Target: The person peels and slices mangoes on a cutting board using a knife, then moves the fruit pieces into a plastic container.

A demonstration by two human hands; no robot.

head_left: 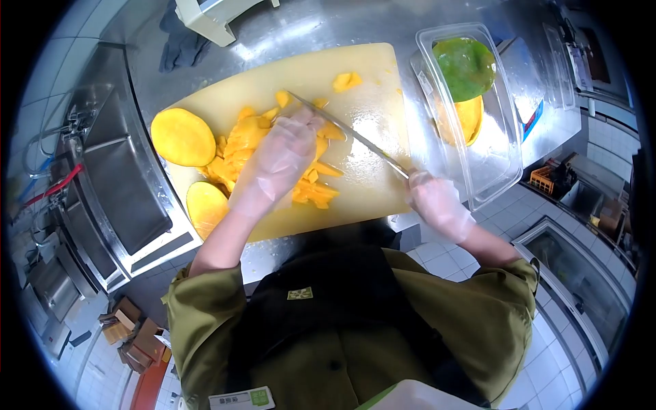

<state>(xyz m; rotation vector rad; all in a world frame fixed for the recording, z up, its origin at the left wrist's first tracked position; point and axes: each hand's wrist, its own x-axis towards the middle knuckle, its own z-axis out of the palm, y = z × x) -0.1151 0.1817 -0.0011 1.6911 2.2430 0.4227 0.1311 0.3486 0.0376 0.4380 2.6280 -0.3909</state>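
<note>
Yellow mango (240, 140) lies under my left hand (283, 149), presumably for steadying; that hand's closure I cannot tell. My right grip (439, 203) holds the knife (353, 134).

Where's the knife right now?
Head view, just right of centre: the knife is in the right hand, its blade angled over the cutting board, tip end close to the left hand.

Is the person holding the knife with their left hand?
No, the right hand holds the knife, while the left hand is on the yellow fruit pieces.
</note>
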